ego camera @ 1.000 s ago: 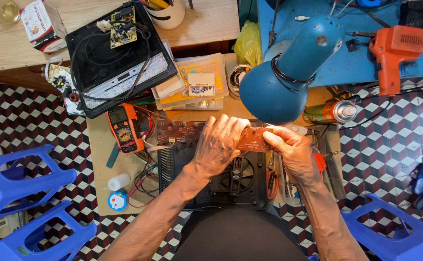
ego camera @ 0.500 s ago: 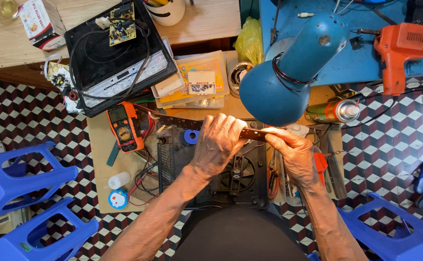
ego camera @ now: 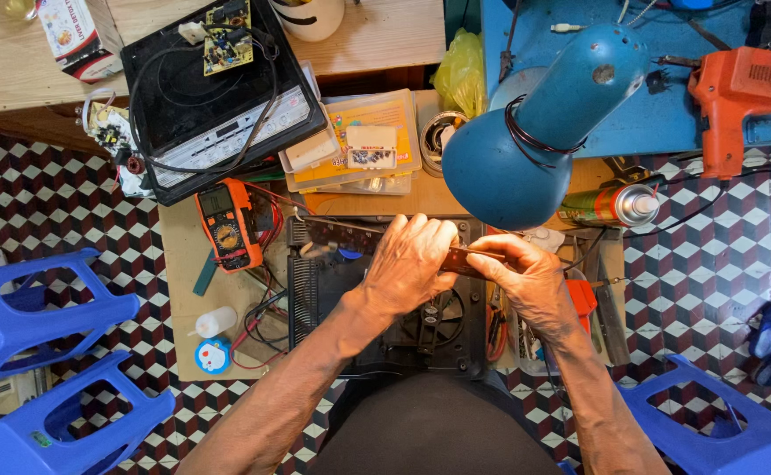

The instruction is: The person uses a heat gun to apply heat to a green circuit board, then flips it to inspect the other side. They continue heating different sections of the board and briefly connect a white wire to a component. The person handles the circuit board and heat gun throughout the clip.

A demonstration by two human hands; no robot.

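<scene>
Single head-worn view, looking almost straight down from above the worker onto a low workbench and tiled floor. Medium-close; forearms enter from the bottom edge. A blue lamp probably sits nearest the lens.

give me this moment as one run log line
left hand: grips circuit board | right hand: holds board's other end | below: open black casing with fan | lamp overhead

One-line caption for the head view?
Both hands, left and right, hold a brown circuit board over an opened black appliance beneath a blue lamp.
</scene>
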